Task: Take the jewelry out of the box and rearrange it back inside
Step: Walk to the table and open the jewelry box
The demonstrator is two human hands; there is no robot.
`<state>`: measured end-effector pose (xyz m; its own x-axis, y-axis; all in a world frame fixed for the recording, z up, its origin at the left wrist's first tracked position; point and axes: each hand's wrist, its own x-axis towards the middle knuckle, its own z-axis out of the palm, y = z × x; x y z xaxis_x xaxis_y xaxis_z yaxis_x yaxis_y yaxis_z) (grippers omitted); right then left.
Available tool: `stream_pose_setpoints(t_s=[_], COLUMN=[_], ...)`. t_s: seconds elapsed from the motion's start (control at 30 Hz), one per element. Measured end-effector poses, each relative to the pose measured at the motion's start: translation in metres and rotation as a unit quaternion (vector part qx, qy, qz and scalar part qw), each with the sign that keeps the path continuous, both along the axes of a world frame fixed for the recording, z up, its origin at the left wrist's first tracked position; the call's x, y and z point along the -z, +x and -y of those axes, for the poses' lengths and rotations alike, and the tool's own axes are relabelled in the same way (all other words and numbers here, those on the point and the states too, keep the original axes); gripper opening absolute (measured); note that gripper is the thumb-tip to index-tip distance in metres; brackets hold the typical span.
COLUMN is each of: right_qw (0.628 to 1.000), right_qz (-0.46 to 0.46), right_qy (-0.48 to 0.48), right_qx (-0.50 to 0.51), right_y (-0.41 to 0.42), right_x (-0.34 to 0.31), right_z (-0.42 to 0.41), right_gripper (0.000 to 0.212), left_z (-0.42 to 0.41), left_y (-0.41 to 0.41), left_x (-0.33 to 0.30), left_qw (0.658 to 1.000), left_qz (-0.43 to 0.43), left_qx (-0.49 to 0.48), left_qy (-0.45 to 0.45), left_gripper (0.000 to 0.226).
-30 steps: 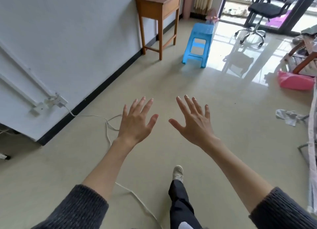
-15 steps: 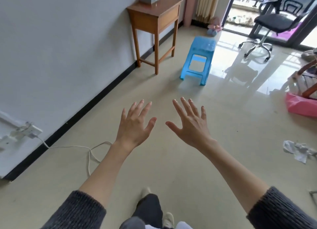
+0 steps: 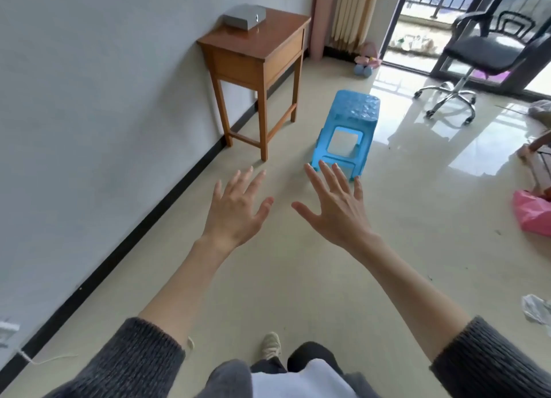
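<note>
Hands out front, left hand [image 3: 235,209] and right hand [image 3: 334,209] both spread flat, holding nothing. Box [image 3: 245,17] sits on table [image 3: 268,51] by the wall (jewelry not visible). Approach step, I'd judge; next: walk over, reach the box.

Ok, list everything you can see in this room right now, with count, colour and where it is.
Side table: one, brown wood, against the wall, far left.
Box: one, grey, on the side table's top.
Stool: one, blue plastic, on the floor right of the table.
Office chair: one, black with chrome base, by the balcony door.
Rolled mat: one, pink, upright in the far corner.
Toy: one, pink and blue, on the floor near the door.
Bag: one, pink, right edge.
Crumpled wrapper: one, whitish, floor, lower right.
Cable: one, white, lower left.
Left hand: fingers spread, holding nothing.
Right hand: fingers spread, holding nothing.
</note>
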<state>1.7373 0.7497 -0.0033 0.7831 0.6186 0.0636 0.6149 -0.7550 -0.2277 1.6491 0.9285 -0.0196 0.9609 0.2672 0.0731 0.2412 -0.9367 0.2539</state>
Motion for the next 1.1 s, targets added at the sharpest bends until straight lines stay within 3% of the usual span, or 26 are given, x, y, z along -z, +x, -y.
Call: stream_pose_setpoints(t_s=[0.5, 1.1], right_qw=[1.000, 0.999], right_qz=[-0.014, -0.029], right_qy=[0.004, -0.018], right_qx=[0.015, 0.007], right_y=[0.303, 0.663], right_x=[0.014, 0.022], right_z=[-0.107, -0.244], right_gripper=[0.075, 0.074], left_z=[-0.106, -0.251], left_y=[0.311, 0.669], left_x=[0.008, 0.005], left_qw=[0.998, 0.999], left_qz=[-0.052, -0.038], left_qx=[0.041, 0.008], left_qy=[0.000, 0.006], left_gripper=[0.061, 0.066])
